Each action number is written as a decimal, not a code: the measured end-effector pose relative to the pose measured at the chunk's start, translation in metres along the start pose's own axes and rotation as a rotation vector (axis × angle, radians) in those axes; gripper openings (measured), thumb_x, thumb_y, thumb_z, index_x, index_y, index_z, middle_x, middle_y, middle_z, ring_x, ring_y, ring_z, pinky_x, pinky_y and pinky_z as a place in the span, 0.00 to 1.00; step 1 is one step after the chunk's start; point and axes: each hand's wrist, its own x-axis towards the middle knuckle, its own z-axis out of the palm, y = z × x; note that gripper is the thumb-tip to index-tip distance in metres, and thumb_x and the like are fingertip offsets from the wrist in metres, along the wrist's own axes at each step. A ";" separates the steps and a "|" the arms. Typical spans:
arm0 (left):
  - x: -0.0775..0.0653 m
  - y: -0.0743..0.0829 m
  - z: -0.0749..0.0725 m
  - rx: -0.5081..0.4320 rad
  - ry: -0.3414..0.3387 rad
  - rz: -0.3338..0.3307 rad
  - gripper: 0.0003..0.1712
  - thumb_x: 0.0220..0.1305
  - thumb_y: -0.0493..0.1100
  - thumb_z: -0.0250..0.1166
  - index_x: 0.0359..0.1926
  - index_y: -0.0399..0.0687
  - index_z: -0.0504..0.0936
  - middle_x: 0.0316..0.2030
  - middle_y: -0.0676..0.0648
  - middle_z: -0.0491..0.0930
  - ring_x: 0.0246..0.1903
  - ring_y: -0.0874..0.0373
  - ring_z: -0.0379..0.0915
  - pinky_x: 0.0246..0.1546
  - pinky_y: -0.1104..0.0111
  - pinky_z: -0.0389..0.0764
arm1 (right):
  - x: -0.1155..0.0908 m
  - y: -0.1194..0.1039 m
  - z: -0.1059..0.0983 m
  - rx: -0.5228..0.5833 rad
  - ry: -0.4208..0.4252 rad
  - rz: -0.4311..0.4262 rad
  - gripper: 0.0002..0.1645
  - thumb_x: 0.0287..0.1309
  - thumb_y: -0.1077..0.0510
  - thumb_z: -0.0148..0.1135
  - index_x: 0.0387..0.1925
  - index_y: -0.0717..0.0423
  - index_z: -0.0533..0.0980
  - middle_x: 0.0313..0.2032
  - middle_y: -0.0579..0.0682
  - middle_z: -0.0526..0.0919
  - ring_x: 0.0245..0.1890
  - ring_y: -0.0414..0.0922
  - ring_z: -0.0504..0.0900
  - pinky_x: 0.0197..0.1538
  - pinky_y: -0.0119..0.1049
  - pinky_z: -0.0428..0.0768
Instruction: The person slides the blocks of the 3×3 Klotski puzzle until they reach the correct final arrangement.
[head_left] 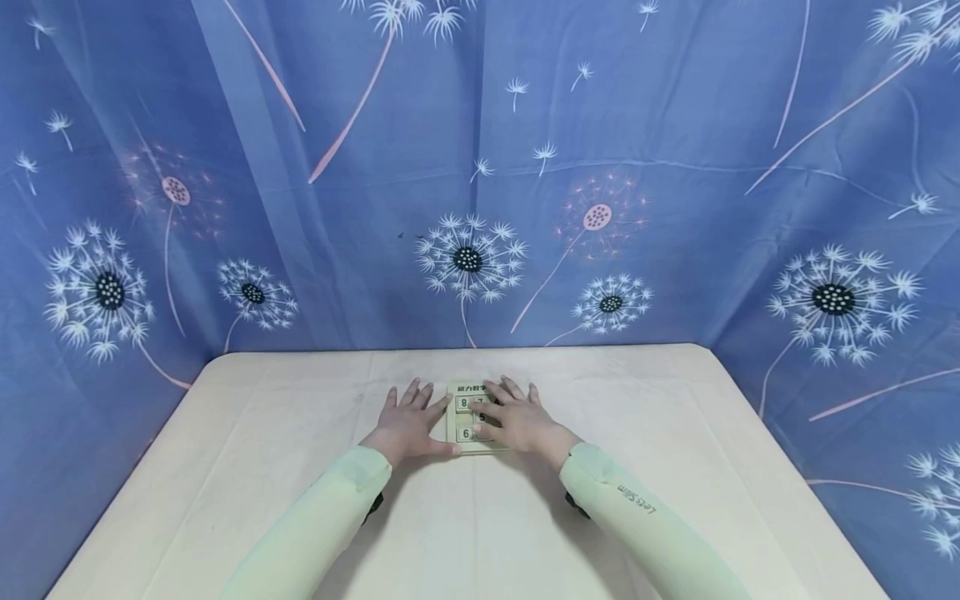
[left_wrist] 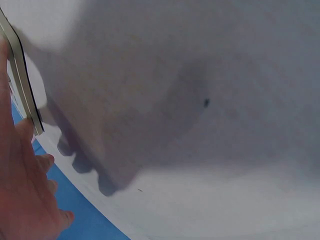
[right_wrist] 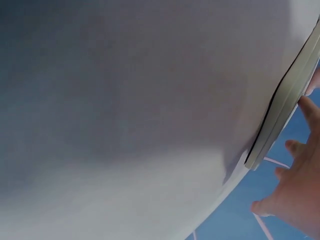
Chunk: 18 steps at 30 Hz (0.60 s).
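A pale green number slide puzzle [head_left: 452,423] lies flat near the middle of the table. Upside-down 8 [head_left: 464,404] and 9 [head_left: 465,434] tiles show on its left side, with dark lettering along the far edge. My left hand [head_left: 411,423] braces the puzzle's left side, thumb at the near corner and index fingertip farther up, fingers spread. Spread over the right half is my right hand [head_left: 521,423], its thumb and index finger on the tiles; it hides most of that half. Both wrist views show the puzzle's edge [left_wrist: 25,75] [right_wrist: 282,107] side-on.
A cream cloth covers the table [head_left: 247,467], its far corners rounded. Behind and on both sides hangs a blue curtain [head_left: 360,250] with dandelion prints. Pale green sleeves [head_left: 315,525] cover both forearms, and dark straps show under the wrists.
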 end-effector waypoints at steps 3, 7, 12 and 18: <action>-0.001 0.000 -0.001 0.011 -0.001 0.001 0.56 0.59 0.81 0.58 0.81 0.66 0.53 0.83 0.42 0.48 0.83 0.41 0.35 0.82 0.38 0.41 | -0.001 -0.001 -0.001 -0.020 0.001 -0.006 0.33 0.74 0.30 0.46 0.75 0.32 0.67 0.82 0.51 0.53 0.83 0.60 0.45 0.77 0.76 0.46; 0.000 0.001 -0.003 0.015 0.009 0.011 0.56 0.59 0.81 0.58 0.81 0.64 0.54 0.82 0.41 0.48 0.83 0.40 0.36 0.81 0.38 0.41 | -0.005 -0.001 -0.003 -0.025 -0.005 -0.002 0.33 0.73 0.30 0.47 0.74 0.32 0.67 0.82 0.51 0.54 0.83 0.61 0.46 0.77 0.76 0.46; -0.001 0.001 -0.002 0.020 0.007 0.011 0.56 0.59 0.81 0.58 0.81 0.64 0.54 0.82 0.41 0.49 0.83 0.40 0.37 0.81 0.38 0.42 | -0.007 -0.001 -0.002 -0.014 -0.019 -0.006 0.33 0.73 0.30 0.46 0.74 0.31 0.67 0.82 0.51 0.53 0.83 0.61 0.45 0.77 0.77 0.45; -0.003 0.001 -0.002 0.016 0.007 0.010 0.56 0.59 0.81 0.58 0.81 0.64 0.55 0.82 0.41 0.49 0.83 0.40 0.37 0.81 0.38 0.42 | -0.010 -0.003 -0.001 -0.018 -0.022 -0.005 0.33 0.73 0.30 0.47 0.74 0.31 0.67 0.82 0.51 0.54 0.83 0.60 0.46 0.77 0.76 0.46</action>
